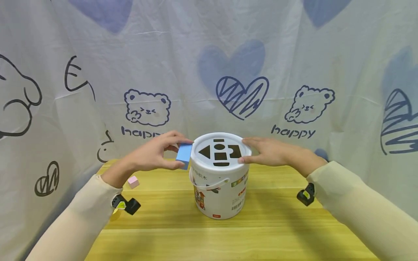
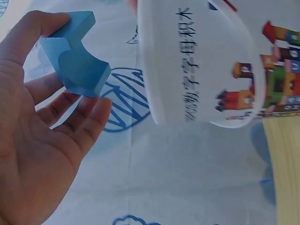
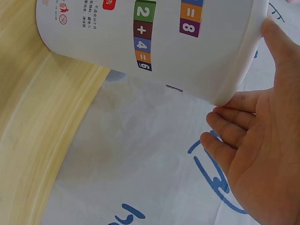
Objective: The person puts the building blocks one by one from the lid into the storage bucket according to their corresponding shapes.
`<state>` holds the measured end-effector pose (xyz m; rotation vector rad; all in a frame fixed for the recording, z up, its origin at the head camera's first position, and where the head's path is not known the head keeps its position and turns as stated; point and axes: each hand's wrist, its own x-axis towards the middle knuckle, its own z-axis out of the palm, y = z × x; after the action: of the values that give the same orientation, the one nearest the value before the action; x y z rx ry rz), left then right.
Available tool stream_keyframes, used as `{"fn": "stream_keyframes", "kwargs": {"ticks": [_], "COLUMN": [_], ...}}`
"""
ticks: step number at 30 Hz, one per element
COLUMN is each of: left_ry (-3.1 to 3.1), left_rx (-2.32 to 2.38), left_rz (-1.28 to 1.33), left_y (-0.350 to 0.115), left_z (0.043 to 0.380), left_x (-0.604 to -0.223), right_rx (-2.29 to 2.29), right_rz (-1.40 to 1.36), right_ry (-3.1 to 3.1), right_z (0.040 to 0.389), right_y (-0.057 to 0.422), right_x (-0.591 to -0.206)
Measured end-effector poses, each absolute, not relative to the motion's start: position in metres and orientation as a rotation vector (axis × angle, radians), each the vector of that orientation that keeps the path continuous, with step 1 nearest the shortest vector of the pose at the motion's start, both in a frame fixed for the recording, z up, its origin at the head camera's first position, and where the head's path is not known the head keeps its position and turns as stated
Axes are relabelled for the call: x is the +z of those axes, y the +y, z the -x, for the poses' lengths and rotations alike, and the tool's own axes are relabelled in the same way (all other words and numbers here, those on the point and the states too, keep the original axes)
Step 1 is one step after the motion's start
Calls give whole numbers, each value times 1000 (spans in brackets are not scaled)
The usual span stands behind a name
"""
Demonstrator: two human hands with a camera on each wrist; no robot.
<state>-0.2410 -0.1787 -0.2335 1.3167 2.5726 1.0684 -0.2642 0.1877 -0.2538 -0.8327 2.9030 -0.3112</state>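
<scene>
My left hand (image 1: 156, 150) pinches a blue arch-shaped block (image 1: 184, 155) between thumb and fingertips. The left wrist view shows the curved notch of the block (image 2: 79, 58) facing the bucket. A white bucket (image 1: 220, 195) stands upright on the table. Its white lid (image 1: 209, 139) has dark cut-outs, among them a triangle, a circle, a square and one with a notch. The block is right at the left edge of the lid. On the opposite side, my right hand (image 1: 272, 151) grips the rim between thumb and index finger; its other fingers (image 3: 225, 129) are loosely bent beside the rim.
A small pink block (image 1: 133, 182) lies left of the bucket on the wooden table (image 1: 163, 239). Something yellow (image 1: 115, 215) shows partly behind the left sleeve. The white bucket handle (image 1: 212, 186) hangs down in front. A printed curtain (image 1: 196, 29) closes off the back.
</scene>
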Motion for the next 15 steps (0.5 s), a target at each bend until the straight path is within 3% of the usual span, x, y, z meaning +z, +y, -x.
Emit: {"fn": "stream_keyframes", "kwargs": {"ticks": [7,15], "left_ry": [2499,2658], "left_rx": [1073,755], "left_rz": [-1285,-1307], "left_y": [-151,-118], "left_z": [251,267], "left_x": [-215,-196], "right_rx": [-320,-321], "right_rz": [805,787], "right_ry": [2907,2901], "right_z": [265,265], "right_y": [189,188], "right_x": [-256,-256]}}
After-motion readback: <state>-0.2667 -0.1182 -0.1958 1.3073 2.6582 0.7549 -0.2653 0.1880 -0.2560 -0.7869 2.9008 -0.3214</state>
